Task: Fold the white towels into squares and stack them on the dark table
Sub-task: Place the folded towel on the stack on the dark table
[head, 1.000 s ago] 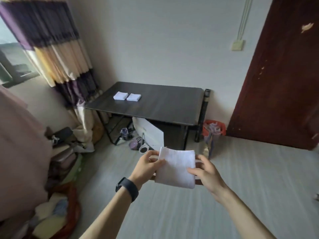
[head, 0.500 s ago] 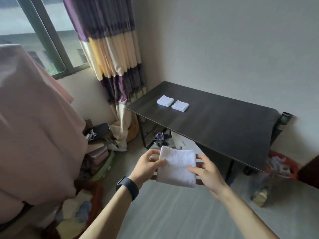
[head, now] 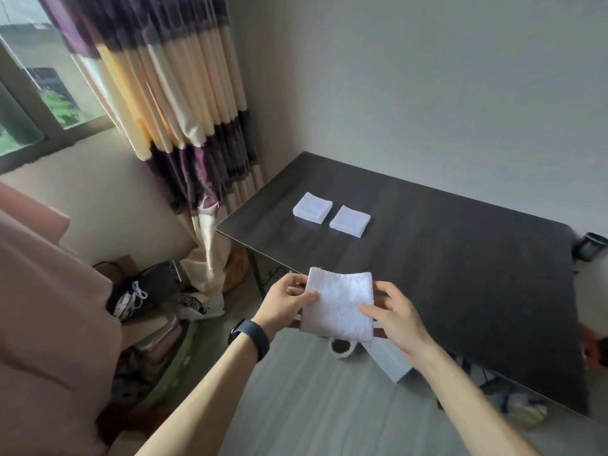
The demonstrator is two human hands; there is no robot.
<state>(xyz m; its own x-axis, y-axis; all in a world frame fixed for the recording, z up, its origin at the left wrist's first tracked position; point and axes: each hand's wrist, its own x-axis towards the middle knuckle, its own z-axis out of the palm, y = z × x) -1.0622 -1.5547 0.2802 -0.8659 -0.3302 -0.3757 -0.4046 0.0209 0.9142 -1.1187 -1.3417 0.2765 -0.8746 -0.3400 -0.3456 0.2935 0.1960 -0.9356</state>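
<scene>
Folded towel (head: 340, 304): pinched by left hand (head: 284, 302) and right hand (head: 393, 315), near worktop (head: 460, 274) front edge; two folded squares (head: 312, 207) on worktop.

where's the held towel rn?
Head view, lower centre: the towel is held between the left hand and right hand at the near edge of the dark table, short of the two folded towels lying on it.

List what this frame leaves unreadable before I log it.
Head view only.
Layers in the left pile and right pile on the dark table: too small to count.
Fingers of the left hand and right hand behind the held towel: hidden by it.
Red object at the right edge: cut off, blurred.
</scene>
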